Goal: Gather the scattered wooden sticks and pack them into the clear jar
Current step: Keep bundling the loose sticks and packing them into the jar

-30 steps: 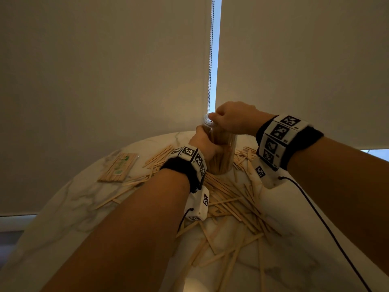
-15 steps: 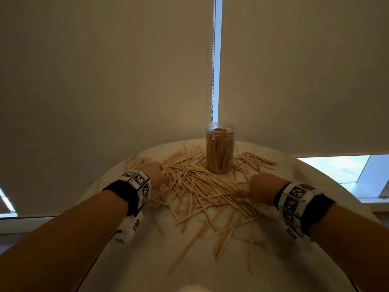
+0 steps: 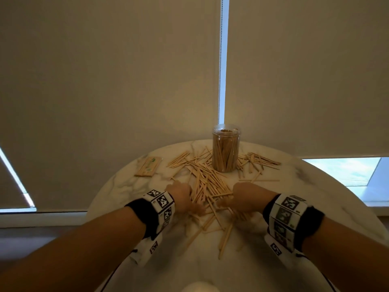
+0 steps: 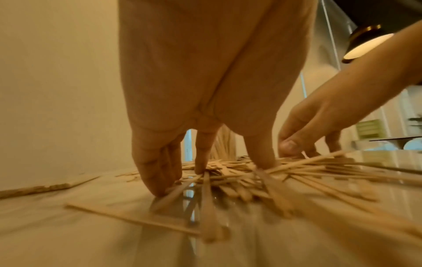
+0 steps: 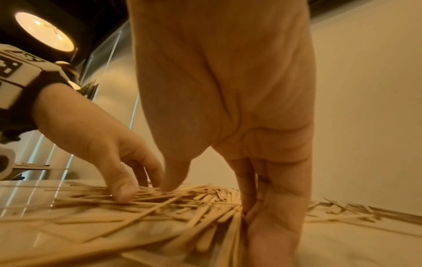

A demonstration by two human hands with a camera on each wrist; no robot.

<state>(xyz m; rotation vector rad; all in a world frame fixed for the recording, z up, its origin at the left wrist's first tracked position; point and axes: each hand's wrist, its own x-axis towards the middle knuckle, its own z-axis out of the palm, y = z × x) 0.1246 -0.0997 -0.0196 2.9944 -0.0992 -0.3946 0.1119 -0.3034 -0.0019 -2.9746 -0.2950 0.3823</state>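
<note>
The clear jar (image 3: 226, 148) stands upright and lidless at the far side of the round table, packed with upright sticks. Loose wooden sticks (image 3: 207, 182) lie scattered before and beside it. My left hand (image 3: 185, 204) presses into the pile's near left edge and my right hand (image 3: 229, 204) into its near right. In the left wrist view the left hand (image 4: 212, 177) points straight down, its fingertips (image 4: 160, 189) touching sticks and table. The right hand (image 5: 214, 202) likewise stands with straight fingers (image 5: 269, 207) against the sticks (image 5: 182, 204), thumb apart. Neither hand holds anything.
A flat wrapped bundle of sticks (image 3: 148, 166) lies at the far left of the marble table (image 3: 294, 207). More sticks (image 3: 259, 160) fan out to the jar's right. Roller blinds hang just behind the table. The table's near edge is close to my forearms.
A second ago both hands were on the jar. They let it go, dropped to the pile's two sides, and have now drawn inward and nearer to me, pushing sticks together.
</note>
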